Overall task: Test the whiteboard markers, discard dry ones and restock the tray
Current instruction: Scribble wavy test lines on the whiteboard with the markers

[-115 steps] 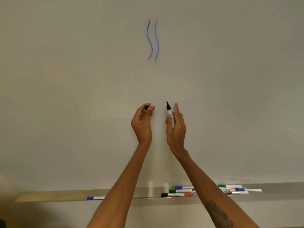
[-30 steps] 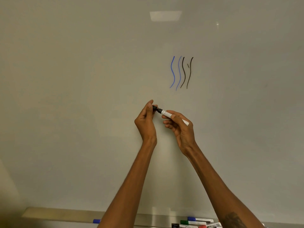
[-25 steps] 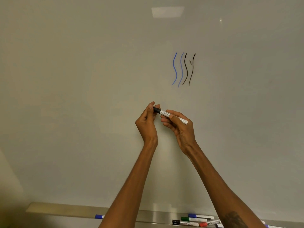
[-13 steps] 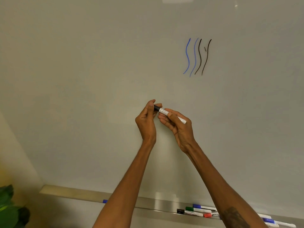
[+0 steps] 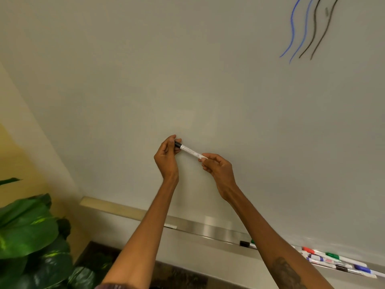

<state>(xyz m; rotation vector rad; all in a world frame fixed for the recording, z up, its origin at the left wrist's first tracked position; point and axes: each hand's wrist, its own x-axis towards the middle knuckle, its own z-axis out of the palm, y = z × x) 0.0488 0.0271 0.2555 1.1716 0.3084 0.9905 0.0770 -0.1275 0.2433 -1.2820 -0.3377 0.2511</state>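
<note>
I hold a white marker with a black cap (image 5: pixel 190 151) in front of the whiteboard (image 5: pixel 208 90). My left hand (image 5: pixel 167 158) pinches its capped end. My right hand (image 5: pixel 217 167) pinches the tail end of the barrel. The marker lies slanted between the two hands. Two blue and two black wavy lines (image 5: pixel 306 32) mark the board at the upper right. The metal tray (image 5: pixel 208 229) runs along the board's lower edge, with several markers (image 5: pixel 333 259) of black, red, green and blue lying at its right end.
A single marker (image 5: pixel 170 226) lies on the tray behind my left forearm. A large green plant (image 5: pixel 31 236) stands at the lower left, beside a yellow wall (image 5: pixel 18 155). A dark patterned floor (image 5: pixel 177 276) shows below the tray.
The black lines were drawn beside the blue ones, then the cap was pushed back on. My view has swung left and down. My right hand has slid to the marker's tail.
</note>
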